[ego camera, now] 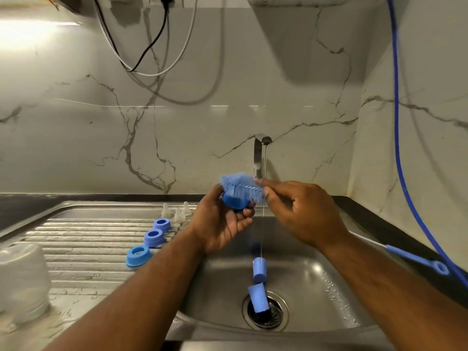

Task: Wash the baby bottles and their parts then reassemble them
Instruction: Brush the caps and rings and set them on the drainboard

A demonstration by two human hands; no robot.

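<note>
On drainboard [76, 231]: three rings [153, 237], three teats [179, 215].

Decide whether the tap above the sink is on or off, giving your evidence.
On. A thin stream of water falls from the tap down into the sink.

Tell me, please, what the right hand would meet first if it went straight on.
Probably the ring in the left hand, just past the brush the right hand grips; depth unclear.

Cables [165, 24] and a blue hose [396, 122] hang against the marble wall [76, 148].
</note>
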